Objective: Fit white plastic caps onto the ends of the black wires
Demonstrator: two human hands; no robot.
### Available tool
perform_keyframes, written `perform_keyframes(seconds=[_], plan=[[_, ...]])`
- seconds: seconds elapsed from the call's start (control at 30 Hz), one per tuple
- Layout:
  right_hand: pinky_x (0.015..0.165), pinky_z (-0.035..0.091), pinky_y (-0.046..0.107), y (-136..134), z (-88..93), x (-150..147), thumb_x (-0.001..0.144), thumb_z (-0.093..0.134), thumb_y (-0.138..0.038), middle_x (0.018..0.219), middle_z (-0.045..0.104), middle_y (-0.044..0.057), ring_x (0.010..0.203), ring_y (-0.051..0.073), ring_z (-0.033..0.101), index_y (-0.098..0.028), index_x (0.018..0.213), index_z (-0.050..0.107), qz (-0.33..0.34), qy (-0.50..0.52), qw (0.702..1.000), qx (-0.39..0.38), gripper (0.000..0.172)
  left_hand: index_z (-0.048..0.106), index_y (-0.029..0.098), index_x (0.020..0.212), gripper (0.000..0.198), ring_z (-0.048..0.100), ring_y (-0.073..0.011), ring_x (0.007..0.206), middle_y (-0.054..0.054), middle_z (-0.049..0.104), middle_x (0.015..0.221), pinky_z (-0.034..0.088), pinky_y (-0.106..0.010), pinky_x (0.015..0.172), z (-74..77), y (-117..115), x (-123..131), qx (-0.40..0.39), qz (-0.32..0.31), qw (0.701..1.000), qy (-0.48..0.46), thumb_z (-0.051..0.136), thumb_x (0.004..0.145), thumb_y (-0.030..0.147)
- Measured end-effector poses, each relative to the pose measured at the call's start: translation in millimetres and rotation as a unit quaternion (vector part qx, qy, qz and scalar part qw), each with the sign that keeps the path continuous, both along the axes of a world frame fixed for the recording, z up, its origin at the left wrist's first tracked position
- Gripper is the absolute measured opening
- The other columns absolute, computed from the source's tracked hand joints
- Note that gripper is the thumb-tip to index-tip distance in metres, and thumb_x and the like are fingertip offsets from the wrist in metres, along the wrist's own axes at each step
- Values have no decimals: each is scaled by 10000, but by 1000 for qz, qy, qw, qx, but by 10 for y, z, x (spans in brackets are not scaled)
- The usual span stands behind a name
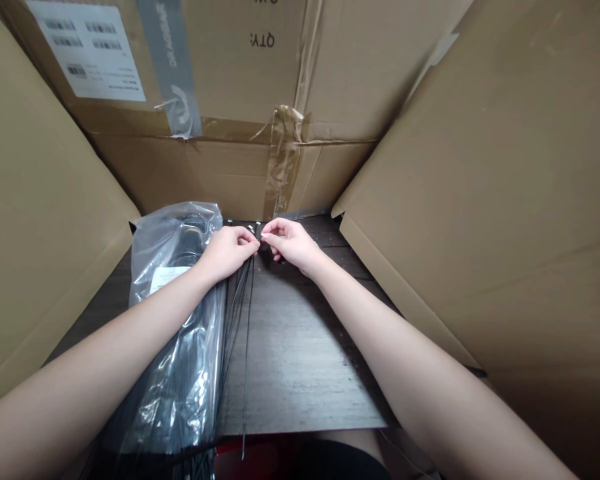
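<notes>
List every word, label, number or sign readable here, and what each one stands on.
"QTY:" - printed upside down in black on the cardboard box.
White barcode label on the box: too small to read.
Grey tape on the box: has printed lettering, too blurred to read.
White paper slip inside the clear plastic bag: too small to read.

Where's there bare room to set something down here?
The wood board is bare between the cable ties and the right cardboard flap, below the left hand and right hand. Crowded: left, at the plastic bag, and where the hands meet.
</notes>
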State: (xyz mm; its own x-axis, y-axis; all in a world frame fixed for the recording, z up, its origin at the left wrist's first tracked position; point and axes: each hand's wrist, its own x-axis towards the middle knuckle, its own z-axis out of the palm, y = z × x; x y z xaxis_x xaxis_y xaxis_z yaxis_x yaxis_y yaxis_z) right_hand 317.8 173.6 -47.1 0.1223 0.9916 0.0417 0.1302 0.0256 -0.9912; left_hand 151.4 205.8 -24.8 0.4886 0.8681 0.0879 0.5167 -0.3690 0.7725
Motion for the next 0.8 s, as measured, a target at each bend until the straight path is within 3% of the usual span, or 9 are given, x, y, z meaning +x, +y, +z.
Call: perform_keyframes(seconds=[0.8], plan=[[419,454,148,-20,7,21,759,730,-150,613,616,-33,474,61,529,-168,755,619,33,5,999,-4,112,726,165,742,195,662,-206,711,-64,763,764,465,-293,650,-7,11,-3,7,11,1000,-7,627,770,331]])
